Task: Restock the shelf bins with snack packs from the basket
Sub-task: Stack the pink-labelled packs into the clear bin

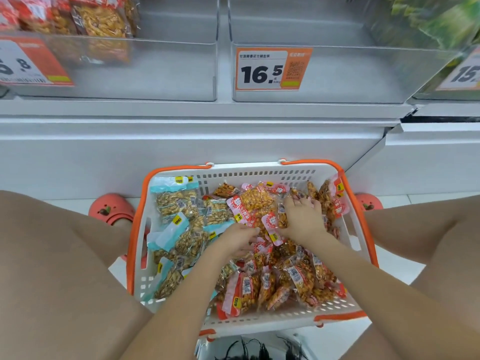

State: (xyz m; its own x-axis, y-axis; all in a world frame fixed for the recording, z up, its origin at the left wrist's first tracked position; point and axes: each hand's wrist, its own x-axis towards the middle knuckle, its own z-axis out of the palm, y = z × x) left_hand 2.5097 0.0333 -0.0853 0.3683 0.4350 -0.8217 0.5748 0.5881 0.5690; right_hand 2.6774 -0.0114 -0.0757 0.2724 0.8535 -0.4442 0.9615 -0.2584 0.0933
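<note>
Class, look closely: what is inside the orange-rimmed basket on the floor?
The basket holds blue-topped snack packs on its left and pink-topped packs heaped on its right. Both hands, left and right, dig into the pink heap, covering whatever lies beneath.

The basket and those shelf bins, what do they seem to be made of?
The basket looks like rigid moulded plastic, matt white with orange trim: its walls are pierced by regular slots. The bins look like clear hard plastic, perhaps acrylic: the shelf shows through their glossy fronts.
</note>
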